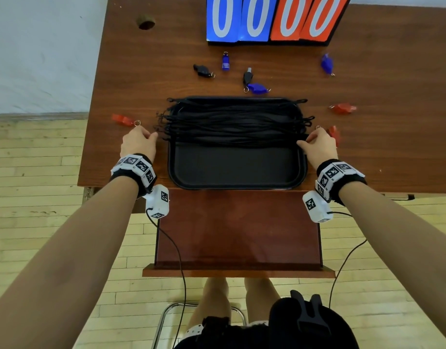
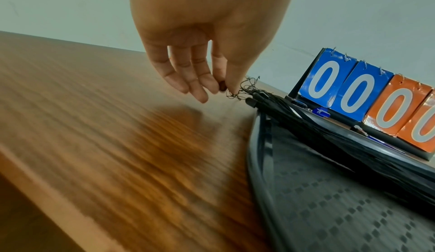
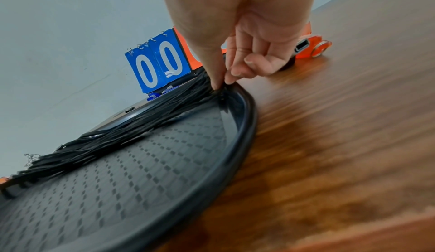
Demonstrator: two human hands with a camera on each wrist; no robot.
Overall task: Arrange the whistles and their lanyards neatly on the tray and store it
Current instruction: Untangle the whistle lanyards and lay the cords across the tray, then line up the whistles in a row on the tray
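A black tray (image 1: 237, 170) lies on the wooden table near its front edge. A bundle of black lanyards (image 1: 237, 122) stretches across the tray's far half. My left hand (image 1: 153, 136) is at the bundle's left end, where thumb and forefinger (image 2: 227, 89) pinch the thin cord loops (image 2: 244, 88). My right hand (image 1: 302, 142) pinches the bundle's right end at the tray rim (image 3: 249, 110), as the right wrist view shows (image 3: 222, 86). Whistles lie loose around the tray: red (image 1: 123, 120), red (image 1: 342, 108), red (image 1: 334, 134), black (image 1: 203, 70), and several blue and black ones beyond the tray.
A flip scoreboard (image 1: 274, 18) showing zeros stands at the table's far edge. An open wooden drawer (image 1: 238, 227) juts out below the front edge, under the tray. A round hole (image 1: 146, 22) is in the table's far left corner. Wooden floor lies around.
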